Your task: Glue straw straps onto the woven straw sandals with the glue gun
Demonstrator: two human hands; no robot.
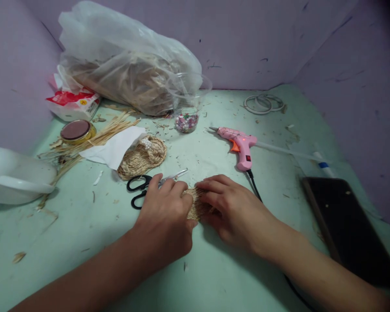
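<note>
A small woven straw piece (195,203) lies on the pale green table (84,242) between both my hands. My left hand (164,221) curls its fingers over the piece's left end. My right hand (230,208) presses on its right end with fingers bent together. Most of the straw piece is hidden under the fingers. Black-handled scissors (143,188) lie just behind my left hand. A pink glue gun (240,145) lies beyond my right hand, its black cord running back toward my right arm.
A finished woven straw sandal (143,158) lies under white paper (117,147). Behind are loose straw (94,136), a round tin (76,131), a cup of beads (186,121), a big plastic bag (126,65), a white jug (16,175), white rings (263,104), and a dark phone (347,229).
</note>
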